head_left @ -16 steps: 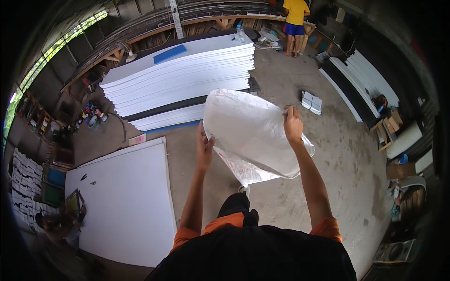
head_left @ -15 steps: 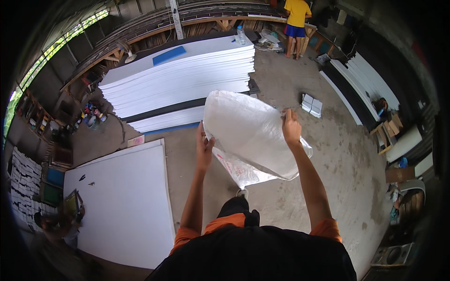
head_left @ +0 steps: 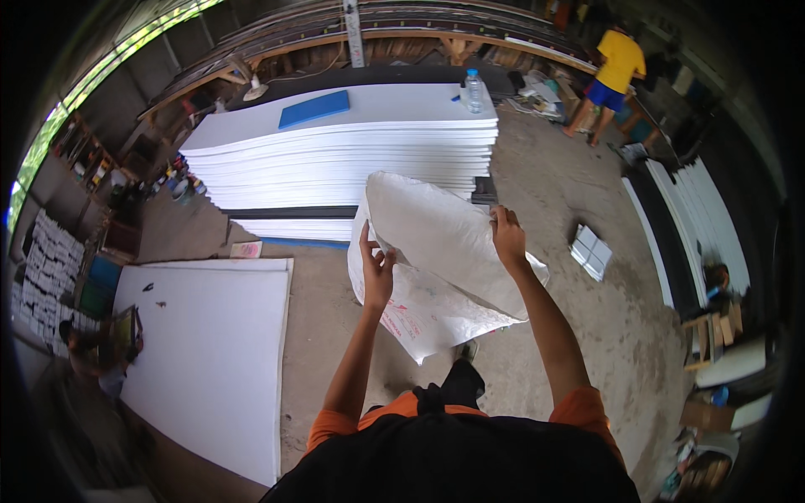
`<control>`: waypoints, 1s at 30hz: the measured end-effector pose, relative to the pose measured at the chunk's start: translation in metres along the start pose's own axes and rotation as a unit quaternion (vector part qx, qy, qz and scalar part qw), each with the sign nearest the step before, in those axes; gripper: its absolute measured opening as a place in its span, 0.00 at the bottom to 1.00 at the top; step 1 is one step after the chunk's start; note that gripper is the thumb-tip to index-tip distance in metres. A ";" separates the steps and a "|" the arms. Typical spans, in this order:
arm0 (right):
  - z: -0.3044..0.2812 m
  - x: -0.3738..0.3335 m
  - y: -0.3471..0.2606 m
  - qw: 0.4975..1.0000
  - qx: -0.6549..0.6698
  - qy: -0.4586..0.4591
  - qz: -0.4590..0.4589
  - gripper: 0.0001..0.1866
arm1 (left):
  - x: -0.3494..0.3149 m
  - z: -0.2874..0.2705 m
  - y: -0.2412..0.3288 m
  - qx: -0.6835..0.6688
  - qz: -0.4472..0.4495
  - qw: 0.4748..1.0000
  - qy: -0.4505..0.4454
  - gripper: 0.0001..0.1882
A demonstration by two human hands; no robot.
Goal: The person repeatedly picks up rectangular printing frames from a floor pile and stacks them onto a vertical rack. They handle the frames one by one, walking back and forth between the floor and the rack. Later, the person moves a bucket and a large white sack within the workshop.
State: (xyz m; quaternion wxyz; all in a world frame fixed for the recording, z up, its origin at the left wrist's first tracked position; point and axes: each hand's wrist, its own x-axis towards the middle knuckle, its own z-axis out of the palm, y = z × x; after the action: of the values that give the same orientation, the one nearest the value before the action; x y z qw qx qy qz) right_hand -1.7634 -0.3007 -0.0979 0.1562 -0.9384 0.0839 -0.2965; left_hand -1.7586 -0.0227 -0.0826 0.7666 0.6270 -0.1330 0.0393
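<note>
A large white plastic sack (head_left: 436, 220) with red print on its lower side is stretched between my hands, its mouth gaping. At the sack's left edge, my left hand (head_left: 376, 267) is closed on the rim, thumb and fingers pinching the material. My right hand (head_left: 508, 237) grips the opposite edge at the upper right. The sack hangs in front of me above the concrete floor, and its lower corner droops toward my leg. What is inside the sack, if anything, cannot be made out.
Ahead stands a tall stack of white sheets (head_left: 335, 163), topped by a blue slab (head_left: 314, 109) and a water bottle (head_left: 475, 92). A wide white board (head_left: 205, 352) lies left, with a person (head_left: 96, 356) beside it. Another person (head_left: 616, 71) stands far right. A white bundle (head_left: 591, 251) rests on the floor.
The view has shifted, and the stack and floor bundle appear displaced. I still hold the sack by both edges; its lower corner hangs lower. The person in yellow leans over more.
</note>
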 end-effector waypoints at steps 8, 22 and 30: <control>0.138 0.113 0.090 0.985 0.129 -0.093 -0.065 0.09 | 0.107 0.067 -0.109 0.115 -0.011 0.984 0.136 0.34; 0.275 0.182 0.193 0.921 0.277 -0.271 -0.051 0.18 | 0.219 0.132 -0.241 0.324 -0.121 0.911 0.223 0.34; 0.261 0.178 0.213 0.918 0.270 -0.285 -0.057 0.17 | 0.220 0.139 -0.244 0.317 -0.151 0.928 0.123 0.35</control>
State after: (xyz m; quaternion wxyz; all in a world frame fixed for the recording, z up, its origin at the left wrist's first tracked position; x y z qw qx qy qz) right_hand -1.4809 -0.4808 -0.2788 0.4035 -0.9086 -0.1011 -0.0364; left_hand -1.5136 -0.2326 -0.2338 0.5347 0.8405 0.0783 0.0401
